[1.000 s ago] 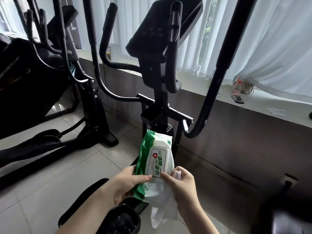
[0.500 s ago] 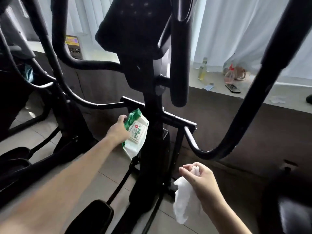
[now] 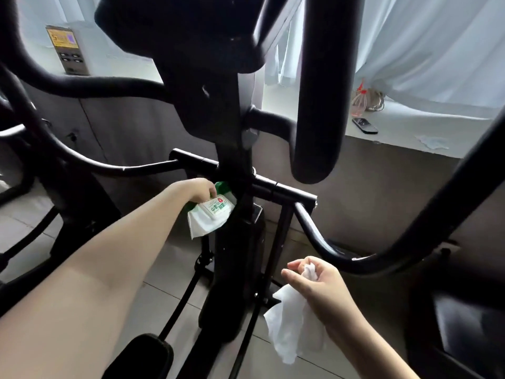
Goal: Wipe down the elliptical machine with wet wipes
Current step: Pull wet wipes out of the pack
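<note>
Holding a wet wipe [image 3: 292, 324] pinched in curled fingers, the right hand [image 3: 314, 280] is pictured low beside the elliptical machine's centre post [image 3: 232, 160] | the curved right bar [image 3: 314, 235] lies just above and beyond it, judged the nearest surface for wiping | the wet wipes pack [image 3: 216, 210] is gripped by the left hand [image 3: 200, 190] just under the crossbar [image 3: 287, 193].
</note>
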